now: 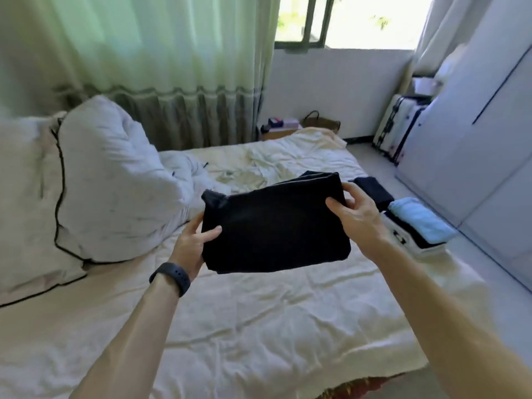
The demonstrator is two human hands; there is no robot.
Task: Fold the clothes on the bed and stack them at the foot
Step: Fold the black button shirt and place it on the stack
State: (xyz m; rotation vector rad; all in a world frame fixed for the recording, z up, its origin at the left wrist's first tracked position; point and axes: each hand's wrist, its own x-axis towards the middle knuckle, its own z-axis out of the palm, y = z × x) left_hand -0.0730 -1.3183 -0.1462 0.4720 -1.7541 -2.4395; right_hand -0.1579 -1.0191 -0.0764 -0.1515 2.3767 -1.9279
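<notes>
Folded black garment (pixel 275 226) held in both hands (pixel 190 243) above bed (pixel 259 326).

Matt black cloth garment (pixel 273 226), creased cream cotton sheet (pixel 259 326), smooth dark wristband (pixel 170 277)

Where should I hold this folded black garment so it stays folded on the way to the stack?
Keep a grip on its two short side edges, one hand from each side: left hand and right hand pinch the folded black garment there, thumbs on top. It is a flat, level rectangle, so side support probably keeps the layers closed.
</notes>
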